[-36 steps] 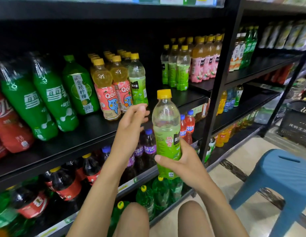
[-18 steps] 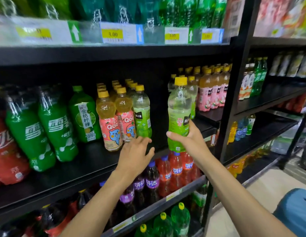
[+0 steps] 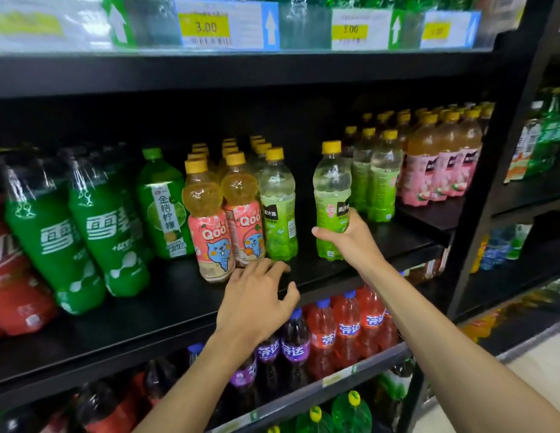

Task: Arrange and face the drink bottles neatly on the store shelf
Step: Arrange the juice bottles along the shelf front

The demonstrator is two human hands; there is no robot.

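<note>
My right hand (image 3: 350, 237) grips a green juice bottle with a yellow cap (image 3: 332, 195) around its lower half, holding it upright on or just above the black middle shelf (image 3: 166, 295). A matching green bottle (image 3: 277, 207) stands to its left, with a bare gap between them. My left hand (image 3: 257, 303) reaches onto the shelf with fingers spread and loosely bent, holding nothing, fingertips close to the base of the pink-labelled Qoo bottles (image 3: 210, 226). More green bottles (image 3: 382, 179) and pink-labelled ones (image 3: 441, 164) stand to the right.
Large green soda bottles (image 3: 100, 232) and red ones (image 3: 10, 270) lean at the left. The lower shelf holds purple (image 3: 294, 345) and red soda bottles (image 3: 347, 326). Price tags (image 3: 207, 26) line the shelf above. A black upright post (image 3: 478, 214) bounds the right side.
My right hand carried the green bottle up from in front of the shelf into the gap on the middle shelf. My left hand lowered toward the shelf surface. The view rose.
</note>
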